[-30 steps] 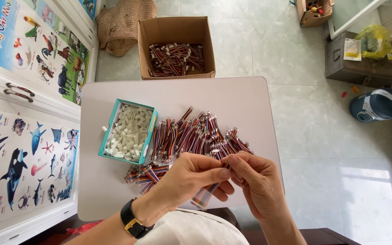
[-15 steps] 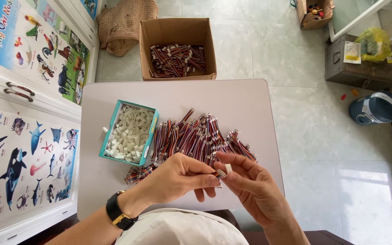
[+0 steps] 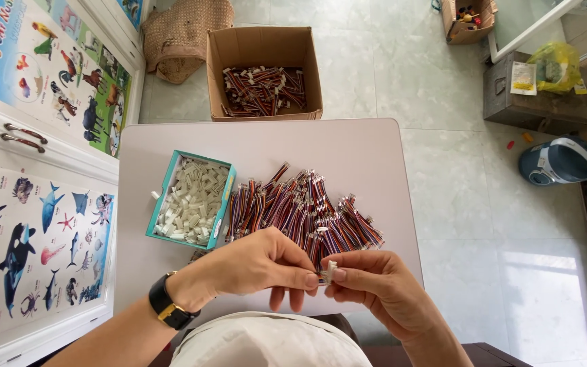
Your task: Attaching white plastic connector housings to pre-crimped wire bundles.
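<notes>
White connector pinched between both hands at the table's six o'clock edge.
Left hand and right hand meet fingertip to fingertip on it, now nearer the table edge than a second ago; the striped wire pile lies at twelve o'clock of them, the teal tray at ten.

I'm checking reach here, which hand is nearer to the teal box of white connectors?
Left. The left hand is just below and right of the teal box; the right hand is farther right, past the left.
</notes>
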